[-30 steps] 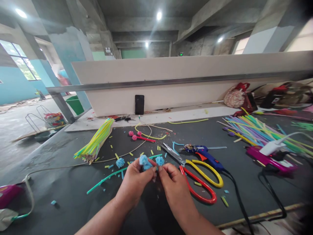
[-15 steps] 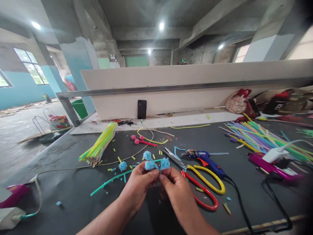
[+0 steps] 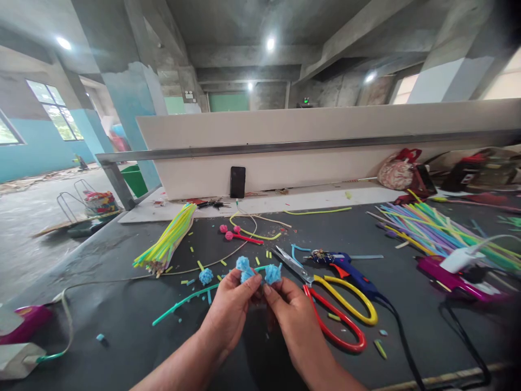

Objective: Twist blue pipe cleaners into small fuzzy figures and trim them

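My left hand (image 3: 230, 304) pinches a piece made of blue pipe cleaner, with two fuzzy blue balls (image 3: 243, 264) showing above the thumb. Close beside it, my right hand (image 3: 291, 307) holds another blue pipe-cleaner ball (image 3: 272, 273) between thumb and fingers. The stems below the balls are hidden by my fingertips. Behind my hands a green pipe cleaner (image 3: 183, 303) lies across the dark tabletop. A loose blue ball (image 3: 205, 276) with a yellow stub rests to the left. Large scissors (image 3: 345, 298) with red and yellow handles lie partly open by my right hand.
A blue glue gun (image 3: 345, 263) lies behind the scissors. Pipe-cleaner bundles stand left (image 3: 169, 239) and right (image 3: 435, 228). A pink-balled stem (image 3: 244, 235) and a phone (image 3: 237, 182) are farther back. Purple power strips (image 3: 456, 279) and cables sit at both sides; small clippings are scattered about.
The blue balls in my two hands have turned and shifted slightly; the left pair sits lower between my fingers. Both hands stay close together, and the view has moved a little.
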Demonstrator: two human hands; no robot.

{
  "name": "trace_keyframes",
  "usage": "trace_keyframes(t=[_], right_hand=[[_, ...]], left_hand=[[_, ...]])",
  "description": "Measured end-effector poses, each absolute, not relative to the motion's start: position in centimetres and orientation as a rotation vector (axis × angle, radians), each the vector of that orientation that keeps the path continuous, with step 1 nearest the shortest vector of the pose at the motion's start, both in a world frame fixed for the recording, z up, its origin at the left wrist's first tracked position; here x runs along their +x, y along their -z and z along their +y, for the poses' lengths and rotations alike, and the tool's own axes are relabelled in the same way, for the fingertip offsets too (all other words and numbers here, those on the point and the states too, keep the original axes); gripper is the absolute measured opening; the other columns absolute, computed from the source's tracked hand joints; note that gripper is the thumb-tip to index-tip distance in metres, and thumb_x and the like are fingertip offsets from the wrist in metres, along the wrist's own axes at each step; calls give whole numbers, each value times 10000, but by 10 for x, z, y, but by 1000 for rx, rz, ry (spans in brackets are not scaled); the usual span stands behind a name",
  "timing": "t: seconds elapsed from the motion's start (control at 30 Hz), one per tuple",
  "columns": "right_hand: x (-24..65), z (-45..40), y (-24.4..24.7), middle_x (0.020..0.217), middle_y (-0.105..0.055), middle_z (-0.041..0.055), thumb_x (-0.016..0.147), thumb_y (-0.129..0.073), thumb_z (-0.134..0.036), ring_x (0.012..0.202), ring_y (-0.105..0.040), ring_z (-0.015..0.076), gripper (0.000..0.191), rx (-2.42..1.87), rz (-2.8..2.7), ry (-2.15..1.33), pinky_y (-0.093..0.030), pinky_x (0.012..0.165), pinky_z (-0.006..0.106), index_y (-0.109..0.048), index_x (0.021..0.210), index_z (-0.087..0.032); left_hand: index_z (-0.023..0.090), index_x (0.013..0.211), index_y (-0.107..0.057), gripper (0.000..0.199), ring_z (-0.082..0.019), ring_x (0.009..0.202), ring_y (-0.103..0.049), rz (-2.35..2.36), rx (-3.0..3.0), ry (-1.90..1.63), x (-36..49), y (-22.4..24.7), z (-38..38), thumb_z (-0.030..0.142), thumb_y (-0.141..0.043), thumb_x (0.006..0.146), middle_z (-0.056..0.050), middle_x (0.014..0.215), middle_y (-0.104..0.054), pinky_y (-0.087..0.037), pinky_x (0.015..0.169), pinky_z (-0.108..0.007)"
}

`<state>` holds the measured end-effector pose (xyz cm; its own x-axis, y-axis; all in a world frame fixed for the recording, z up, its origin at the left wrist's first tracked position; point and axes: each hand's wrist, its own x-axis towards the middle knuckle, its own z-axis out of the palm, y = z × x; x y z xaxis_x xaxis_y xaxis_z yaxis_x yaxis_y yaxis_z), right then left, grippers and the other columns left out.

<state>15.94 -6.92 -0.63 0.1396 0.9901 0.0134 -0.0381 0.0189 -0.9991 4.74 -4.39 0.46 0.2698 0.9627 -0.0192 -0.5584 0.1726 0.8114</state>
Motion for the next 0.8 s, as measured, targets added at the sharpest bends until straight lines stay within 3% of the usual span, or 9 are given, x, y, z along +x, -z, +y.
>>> trace_keyframes(t=[0.33, 0.6, 0.8], right_hand=[[161, -75, 1, 619, -563, -20, 764, -639, -360, 567, -471, 119, 225, -973, -993, -1218, -390, 540, 237, -577, 662, -170], [165, -72, -5, 570, -499, -54, 761, -648, -343, 500, -434, 99, 170, -992, -1094, -1226, -365, 457, 217, -593, 762, -182], [157, -76, -2, 532, -507, -54, 731, -646, -330, 469, -470, 105, 191, -1037, -991, -1220, -398, 403, 208, -534, 677, -184]], left_hand=[[129, 741, -573, 166, -64, 508, -448, 604, 859, -1121, 48, -3, -43, 225, -708, 728, 38, 580, -525, -417, 492, -203], [167, 972, -530, 300, -146, 638, -595, 469, 864, -1076, 44, -4, -46, 161, -700, 725, -30, 817, -643, -520, 540, -293], [158, 893, -546, 254, -120, 475, -533, 490, 833, -1053, 49, 4, -47, 194, -711, 703, -10, 691, -623, -481, 392, -266]])
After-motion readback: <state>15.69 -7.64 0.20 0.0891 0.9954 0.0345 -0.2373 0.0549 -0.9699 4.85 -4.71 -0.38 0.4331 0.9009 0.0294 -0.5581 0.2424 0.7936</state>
